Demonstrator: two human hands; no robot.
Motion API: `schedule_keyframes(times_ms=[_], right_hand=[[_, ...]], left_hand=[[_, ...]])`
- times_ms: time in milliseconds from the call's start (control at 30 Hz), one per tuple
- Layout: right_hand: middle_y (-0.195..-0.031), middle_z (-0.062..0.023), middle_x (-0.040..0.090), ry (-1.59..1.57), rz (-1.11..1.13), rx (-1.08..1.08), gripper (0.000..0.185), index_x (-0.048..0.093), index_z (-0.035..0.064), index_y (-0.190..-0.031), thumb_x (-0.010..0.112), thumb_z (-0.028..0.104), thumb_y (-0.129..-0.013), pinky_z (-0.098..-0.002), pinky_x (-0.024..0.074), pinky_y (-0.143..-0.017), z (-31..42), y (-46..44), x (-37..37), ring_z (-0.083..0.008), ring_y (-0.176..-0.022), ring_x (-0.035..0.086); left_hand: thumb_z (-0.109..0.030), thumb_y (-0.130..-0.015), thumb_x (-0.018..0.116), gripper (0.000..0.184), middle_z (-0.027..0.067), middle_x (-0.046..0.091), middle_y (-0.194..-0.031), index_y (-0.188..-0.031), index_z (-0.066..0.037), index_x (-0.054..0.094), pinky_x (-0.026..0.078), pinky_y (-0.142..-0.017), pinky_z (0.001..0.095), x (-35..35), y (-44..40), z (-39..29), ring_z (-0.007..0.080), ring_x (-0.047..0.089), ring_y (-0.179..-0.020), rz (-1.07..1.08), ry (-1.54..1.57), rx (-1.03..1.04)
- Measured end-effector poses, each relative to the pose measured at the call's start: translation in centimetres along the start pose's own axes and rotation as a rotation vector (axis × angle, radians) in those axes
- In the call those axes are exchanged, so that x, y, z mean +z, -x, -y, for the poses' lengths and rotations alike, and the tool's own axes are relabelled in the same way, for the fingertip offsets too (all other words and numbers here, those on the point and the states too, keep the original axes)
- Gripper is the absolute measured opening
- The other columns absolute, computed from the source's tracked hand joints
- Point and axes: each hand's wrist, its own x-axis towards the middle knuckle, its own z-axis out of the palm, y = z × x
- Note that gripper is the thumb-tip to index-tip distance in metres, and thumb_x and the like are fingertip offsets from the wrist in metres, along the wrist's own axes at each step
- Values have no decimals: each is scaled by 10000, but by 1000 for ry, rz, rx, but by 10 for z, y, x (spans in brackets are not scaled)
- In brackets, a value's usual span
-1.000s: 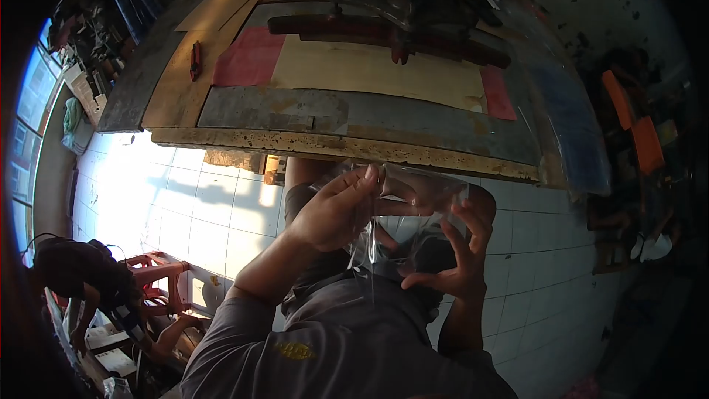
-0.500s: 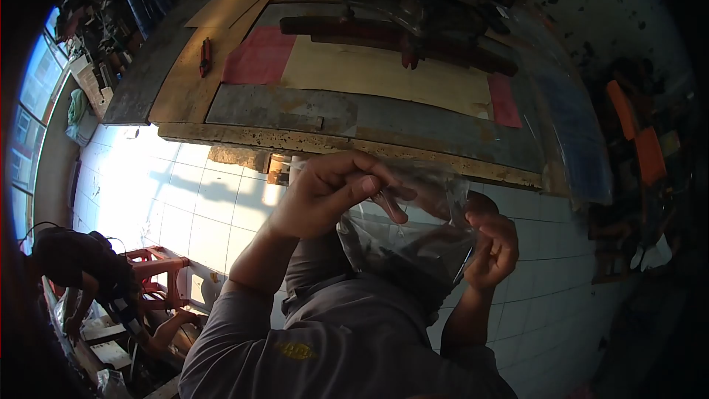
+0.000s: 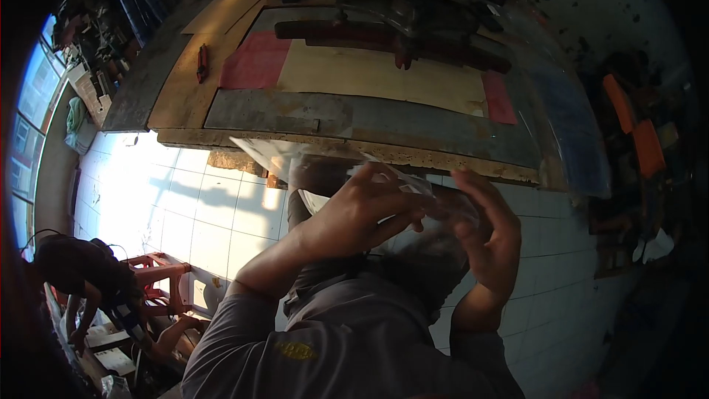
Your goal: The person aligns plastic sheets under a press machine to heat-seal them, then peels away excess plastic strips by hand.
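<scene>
Head view: both hands are raised in front of the worker's grey shirt (image 3: 340, 329), near the front edge of the desk (image 3: 484, 165). A clear plastic film (image 3: 413, 182), creased and partly blurred, runs between them; one pale corner extends up and left past the left hand (image 3: 362, 210), overlapping the desk edge in this view. Whether that corner touches the wood cannot be told. Left grip: narrow, fingers curled and closed on the film, back of the hand towards the camera. Right hand (image 3: 493, 244): grip wide, thumb well apart from the fingers, film just beside or against the thumb; contact not clear. On the desk, a grey plate (image 3: 413, 118) bears a long yellowish sheet (image 3: 384, 77) with a pink piece at its left end (image 3: 255, 61) and another at its right end (image 3: 499, 97). A dark red bar (image 3: 332, 31) spans the far side of that sheet. To the left, a red cutter (image 3: 202, 63) lies on a brown board (image 3: 177, 89). A bluish sheet (image 3: 572, 133) covers the right end of the desk. White tiled floor (image 3: 229, 199) below, brightly sunlit at left. Lower left: a red stool (image 3: 173, 281), and near it another person (image 3: 81, 266) bent forward, arms lowered. Far right: orange objects (image 3: 650, 149) in shadow, details too dark to read.
</scene>
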Motion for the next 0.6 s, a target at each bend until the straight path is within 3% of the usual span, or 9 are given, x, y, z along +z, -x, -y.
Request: schedule_keyframes(times_ms=[133, 167, 367, 567, 600], right_hand=[[-1178, -126, 760, -85, 132, 197, 370, 726, 22, -1230, 798, 129, -883, -375, 542, -990, 3, 1, 15, -262, -1146, 714], [-1083, -99, 779, -78, 75, 174, 346, 750, 26, -1187, 811, 41, -847, -309, 553, -892, 2, 0, 20, -199, -1012, 740], [-942, -54, 752, -130, 25, 123, 322, 774, 32, -1143, 838, 113, -838, -262, 424, -653, -15, 6, 23, -108, -731, 588], [-820, -3, 682, -179, -10, 130, 321, 779, 36, -1138, 845, 132, -839, -242, 349, -607, -15, 6, 22, -66, -682, 502], [-885, -23, 702, -161, 22, 138, 322, 767, 24, -1161, 830, 105, -856, -238, 387, -627, -14, 7, 20, -74, -725, 548]], left_hand=[[-142, -904, 749, 364, -12, 749, -842, -1261, -116, 684, 445, -976, 426, 12, 3, 2, 178, 718, -842, 23, -56, 38], [-140, -898, 753, 370, -5, 746, -834, -1260, -111, 684, 460, -954, 421, 14, 1, 4, 185, 719, -826, -4, -106, 73], [-91, -865, 770, 309, 26, 752, -857, -1168, -148, 748, 541, -757, 377, 12, 1, -2, 208, 703, -770, -13, -92, -28], [-67, -875, 782, 232, 46, 745, -805, -1103, -109, 775, 537, -595, 349, 18, 1, 4, 180, 695, -652, 0, 143, -107], [-69, -880, 786, 221, 44, 743, -789, -1099, -100, 775, 534, -581, 347, 19, 1, 5, 169, 693, -627, 16, 186, -125]])
